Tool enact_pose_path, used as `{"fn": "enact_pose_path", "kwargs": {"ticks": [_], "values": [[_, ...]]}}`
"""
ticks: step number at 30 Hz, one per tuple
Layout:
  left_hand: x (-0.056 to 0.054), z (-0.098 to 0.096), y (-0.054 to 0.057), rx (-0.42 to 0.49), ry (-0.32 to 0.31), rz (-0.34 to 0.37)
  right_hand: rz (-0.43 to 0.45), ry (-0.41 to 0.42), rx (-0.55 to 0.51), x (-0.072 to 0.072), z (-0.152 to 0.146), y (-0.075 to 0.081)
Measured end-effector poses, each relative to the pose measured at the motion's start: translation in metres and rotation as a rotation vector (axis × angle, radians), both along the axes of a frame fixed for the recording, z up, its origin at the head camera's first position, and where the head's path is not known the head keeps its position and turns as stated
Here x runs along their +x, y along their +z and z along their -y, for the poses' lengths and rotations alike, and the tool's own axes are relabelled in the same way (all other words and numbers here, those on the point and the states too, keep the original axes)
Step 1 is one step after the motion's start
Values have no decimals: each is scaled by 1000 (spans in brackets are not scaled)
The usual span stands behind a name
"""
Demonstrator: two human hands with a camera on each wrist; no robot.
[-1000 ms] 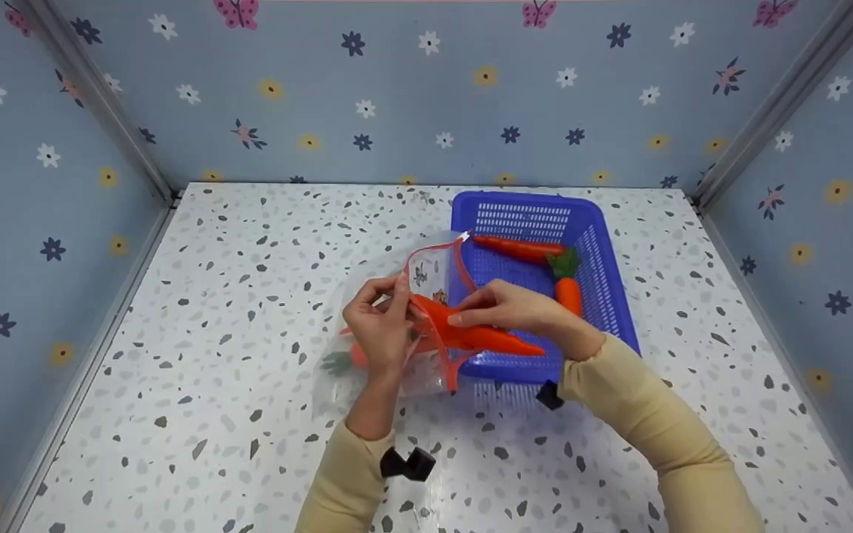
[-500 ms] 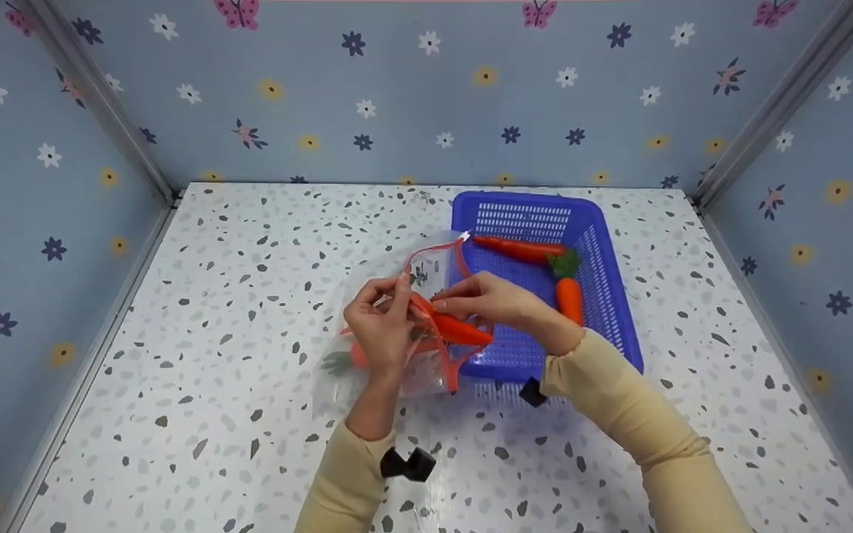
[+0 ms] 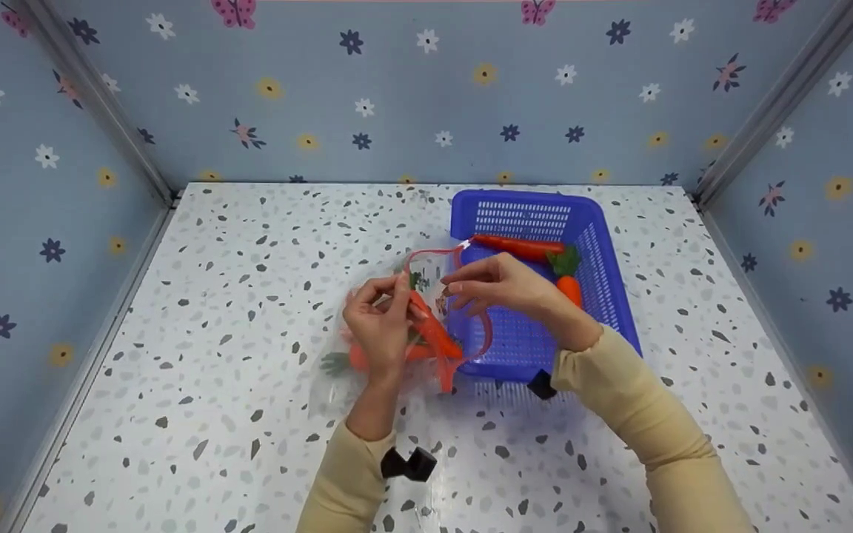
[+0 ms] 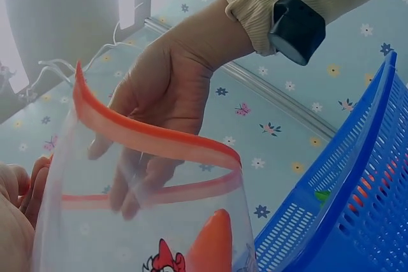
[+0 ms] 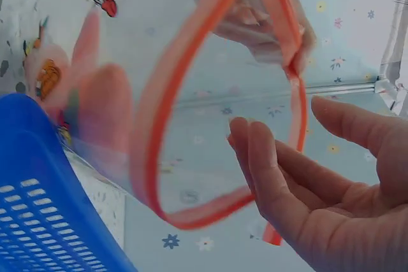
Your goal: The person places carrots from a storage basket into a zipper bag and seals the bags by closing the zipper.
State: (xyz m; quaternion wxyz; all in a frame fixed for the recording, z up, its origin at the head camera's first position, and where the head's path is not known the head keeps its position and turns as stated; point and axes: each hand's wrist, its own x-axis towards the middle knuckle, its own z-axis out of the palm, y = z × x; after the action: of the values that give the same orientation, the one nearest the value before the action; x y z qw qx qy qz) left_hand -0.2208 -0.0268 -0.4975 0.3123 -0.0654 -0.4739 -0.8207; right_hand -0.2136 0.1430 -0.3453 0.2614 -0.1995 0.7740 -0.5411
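My left hand [image 3: 378,322] pinches the orange-red rim of a clear plastic zip bag [image 4: 115,240], whose mouth gapes toward the right. Several toy-like carrots lie inside; one carrot [image 3: 434,333] is just within the mouth, and its orange end [image 4: 215,240] shows through the plastic in the left wrist view. My right hand [image 3: 508,289] is at the bag's mouth with nothing in it. Its fingers [image 5: 261,164] are loosely bent, the thumb apart from them, in the right wrist view. Cartoon prints mark the bag's side.
A blue perforated basket [image 3: 615,296] stands right of the bag, whose mouth overlaps its left rim in the head view. Inside it lie a long red-orange carrot [image 3: 523,248] and another orange carrot [image 3: 569,289], with green leaves [image 3: 563,261] between them. Flower-patterned walls surround the speckled table [image 3: 249,444].
The carrot in my right hand has gone left into the bag and been let go. My right hand has drawn back slightly from it. My left hand keeps its grip on the rim.
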Motion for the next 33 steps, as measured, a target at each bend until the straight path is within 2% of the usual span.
{"fn": "enact_pose_path", "kwargs": {"ticks": [5, 7, 8, 13, 21, 26, 33], "values": [[34, -4, 60, 30, 2, 55, -85, -41, -27, -7, -12, 7], [49, -4, 87, 2, 30, 86, -104, -67, -28, -9, -16, 9], [51, -5, 91, 0, 30, 91, -110, -82, -22, -10, -18, 11], [53, -5, 95, 7, 28, 126, -96, -165, 11, -16, -29, 13], [52, -5, 93, 1, 31, 109, -93, -264, 95, -25, -51, 6], [52, -5, 93, -4, 28, 101, -63, -332, 120, -36, -68, -2], [52, -5, 92, -10, 25, 86, 3, -447, 209, -56, -91, -19]]}}
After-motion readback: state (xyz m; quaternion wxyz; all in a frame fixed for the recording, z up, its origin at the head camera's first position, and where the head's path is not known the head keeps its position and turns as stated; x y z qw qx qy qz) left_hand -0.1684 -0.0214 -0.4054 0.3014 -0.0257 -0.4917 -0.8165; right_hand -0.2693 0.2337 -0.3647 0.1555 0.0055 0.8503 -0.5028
